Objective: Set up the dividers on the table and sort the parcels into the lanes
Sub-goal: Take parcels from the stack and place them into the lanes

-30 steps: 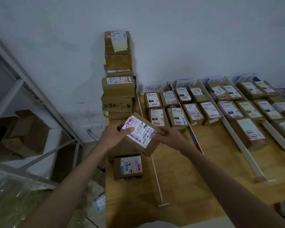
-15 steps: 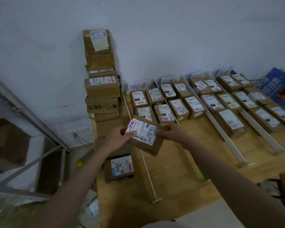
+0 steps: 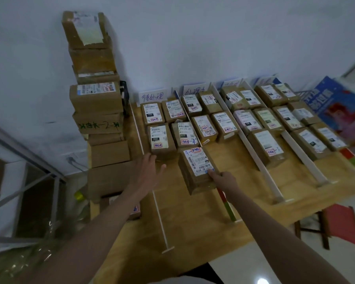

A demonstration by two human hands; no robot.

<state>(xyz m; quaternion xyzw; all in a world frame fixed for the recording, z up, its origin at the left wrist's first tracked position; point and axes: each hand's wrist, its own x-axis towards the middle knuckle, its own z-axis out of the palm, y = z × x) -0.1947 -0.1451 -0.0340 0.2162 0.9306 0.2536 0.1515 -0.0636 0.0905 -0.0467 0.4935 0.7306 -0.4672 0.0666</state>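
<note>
A brown parcel (image 3: 195, 171) with a white barcode label lies in the leftmost lane of the wooden table (image 3: 193, 218), just behind two rows of labelled parcels (image 3: 159, 138). My right hand (image 3: 223, 181) grips its near right corner. My left hand (image 3: 148, 171) hovers with fingers spread to the left of it, holding nothing. White dividers (image 3: 162, 222) split the table into lanes. Handwritten sign cards (image 3: 152, 96) stand at the wall behind the lanes.
A tall stack of cardboard boxes (image 3: 96, 103) rises at the table's left end, with one small parcel (image 3: 134, 210) partly hidden under my left arm. Several parcels (image 3: 266, 146) fill the lanes to the right. A metal rack (image 3: 29, 171) stands left; a red stool (image 3: 342, 224) sits below right.
The parcel that both hands held up has come down into the leftmost lane. My left hand has let go and opened; my right hand still grips it. The view swung right.
</note>
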